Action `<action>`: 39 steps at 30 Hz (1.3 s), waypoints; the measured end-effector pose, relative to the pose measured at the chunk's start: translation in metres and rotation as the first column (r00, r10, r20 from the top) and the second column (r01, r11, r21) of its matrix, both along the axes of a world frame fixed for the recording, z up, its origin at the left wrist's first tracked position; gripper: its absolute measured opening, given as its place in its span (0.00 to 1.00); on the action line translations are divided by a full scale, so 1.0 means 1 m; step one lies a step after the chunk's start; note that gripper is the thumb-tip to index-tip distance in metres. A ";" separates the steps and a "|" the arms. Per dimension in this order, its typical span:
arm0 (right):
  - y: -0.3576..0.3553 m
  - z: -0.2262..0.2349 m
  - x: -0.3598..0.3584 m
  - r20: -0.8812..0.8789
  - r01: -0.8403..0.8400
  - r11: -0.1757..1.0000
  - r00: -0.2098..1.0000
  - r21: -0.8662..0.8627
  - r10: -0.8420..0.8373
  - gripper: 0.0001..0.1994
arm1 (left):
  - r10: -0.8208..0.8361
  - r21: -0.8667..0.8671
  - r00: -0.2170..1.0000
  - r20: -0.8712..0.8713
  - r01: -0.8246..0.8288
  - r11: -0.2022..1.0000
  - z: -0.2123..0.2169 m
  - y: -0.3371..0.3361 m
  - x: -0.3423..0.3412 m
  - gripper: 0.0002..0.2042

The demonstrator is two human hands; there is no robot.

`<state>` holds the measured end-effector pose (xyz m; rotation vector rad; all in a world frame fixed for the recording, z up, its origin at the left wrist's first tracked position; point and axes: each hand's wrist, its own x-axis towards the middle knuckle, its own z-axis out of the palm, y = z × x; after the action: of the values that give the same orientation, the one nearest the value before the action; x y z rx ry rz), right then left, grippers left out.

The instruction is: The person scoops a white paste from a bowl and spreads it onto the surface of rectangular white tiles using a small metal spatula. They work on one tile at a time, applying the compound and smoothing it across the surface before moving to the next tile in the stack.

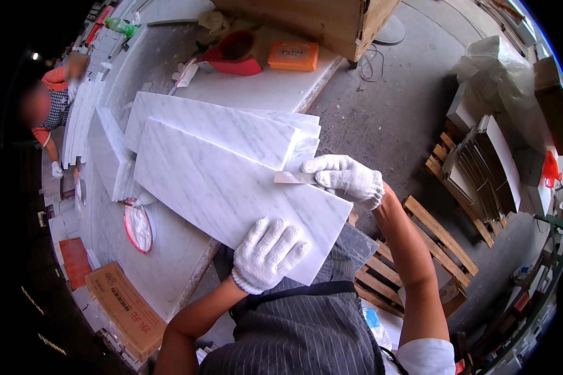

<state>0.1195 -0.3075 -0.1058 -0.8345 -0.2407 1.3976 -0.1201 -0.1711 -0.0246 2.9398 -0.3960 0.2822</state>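
1. Currently, the top marble slab [231, 187] on the tabletop [169, 262] is pressed flat by the open left hand [267, 253];
2. a thin scraper blade [292, 178] is pinched by the right hand [346, 179] at the slab's edge; scraping seems underway, not finished.

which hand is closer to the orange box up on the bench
Right. The right hand, holding a thin blade, is below the orange box; the left hand lies lower on the slab, farther away.

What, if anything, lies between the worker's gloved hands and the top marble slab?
Nothing visible besides the gloves. The left hand rests flat on the top marble slab. The right hand presses a small flat blade against the slab's edge.
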 end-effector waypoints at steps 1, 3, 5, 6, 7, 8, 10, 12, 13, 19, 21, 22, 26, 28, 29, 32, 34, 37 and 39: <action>-0.004 -0.002 -0.002 -0.008 0.025 0.998 1.000 0.062 -0.024 0.16 | -0.004 -0.002 1.000 0.001 0.004 1.000 0.000 0.000 0.000 0.18; -0.023 -0.011 -0.003 -0.022 0.032 0.994 0.999 0.100 -0.030 0.16 | -0.013 -0.002 1.000 0.007 0.013 1.000 -0.002 0.001 -0.001 0.19; -0.045 -0.021 -0.004 -0.033 0.046 0.992 0.999 0.116 -0.042 0.16 | -0.006 0.006 1.000 0.014 0.006 1.000 -0.002 0.000 0.000 0.18; -0.049 -0.021 -0.006 -0.061 0.053 0.993 0.997 0.107 -0.046 0.16 | -0.004 0.001 1.000 0.011 0.004 1.000 0.000 -0.001 0.000 0.18; -0.053 -0.019 -0.008 -0.089 0.060 0.994 0.995 0.097 -0.051 0.16 | -0.001 -0.003 1.000 0.008 0.001 1.000 0.001 -0.002 0.001 0.17; -0.055 -0.019 -0.008 -0.116 0.066 0.994 0.992 0.087 -0.056 0.17 | 0.000 -0.016 1.000 0.002 0.000 1.000 0.003 -0.001 0.002 0.17; -0.039 -0.016 -0.017 -0.082 0.142 0.989 0.987 0.052 -0.137 0.17 | -0.005 -0.035 1.000 -0.008 0.005 0.999 0.003 -0.001 0.003 0.17; -0.024 0.000 -0.019 -0.088 0.173 0.985 0.981 0.020 -0.171 0.17 | -0.005 -0.038 1.000 -0.005 0.005 0.999 0.002 0.000 0.003 0.17; -0.025 -0.002 -0.019 -0.084 0.171 0.985 0.982 -0.004 -0.171 0.17 | -0.008 -0.036 1.000 -0.001 0.008 0.999 0.002 0.000 0.002 0.17; -0.060 -0.003 -0.018 -0.075 0.165 0.986 0.984 0.018 -0.163 0.17 | -0.001 -0.021 1.000 0.019 0.001 1.000 0.003 0.000 0.003 0.17; -0.055 0.007 -0.018 -0.119 0.170 0.985 0.978 -0.029 -0.172 0.16 | -0.003 -0.039 1.000 0.000 0.003 0.999 0.003 0.002 0.003 0.17; -0.049 0.007 -0.023 -0.125 0.194 0.980 0.972 -0.042 -0.198 0.16 | -0.003 -0.045 1.000 -0.009 0.002 0.999 0.004 0.001 0.003 0.17; -0.052 0.000 -0.026 -0.205 0.215 0.977 0.955 -0.013 -0.213 0.15 | 0.003 -0.024 1.000 0.016 -0.002 1.000 0.004 0.000 0.004 0.16; -0.066 -0.002 -0.025 -0.266 0.208 0.975 0.947 0.079 -0.181 0.15 | 0.005 -0.025 0.999 0.033 -0.004 1.000 0.004 -0.001 0.005 0.16; -0.071 -0.001 -0.025 -0.243 0.219 0.974 0.950 0.064 -0.198 0.17 | 0.005 -0.032 0.999 0.039 -0.004 0.999 0.005 -0.001 0.008 0.16; -0.076 -0.008 -0.025 -0.309 0.333 0.941 0.903 0.059 -0.299 0.19 | 0.011 -0.041 0.999 0.040 -0.009 0.999 0.006 -0.002 0.008 0.16; -0.078 -0.014 -0.027 -0.350 0.365 0.927 0.882 0.083 -0.316 0.16 | 0.027 -0.045 0.999 0.045 -0.025 0.999 0.006 -0.001 0.006 0.16; -0.081 -0.019 -0.051 -0.347 0.404 0.915 0.858 0.001 -0.379 0.16 | 0.075 -0.021 0.993 0.088 -0.073 0.997 -0.002 -0.006 -0.001 0.17; -0.079 -0.025 -0.068 -0.493 0.407 0.908 0.773 -0.096 -0.399 0.14 | 0.126 -0.004 0.983 0.129 -0.127 0.992 -0.005 -0.008 -0.002 0.19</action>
<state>0.0512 -0.3870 -0.1304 -0.4408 0.3223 1.1485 -0.1221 -0.1795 -0.0292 2.9653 -0.2259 0.4911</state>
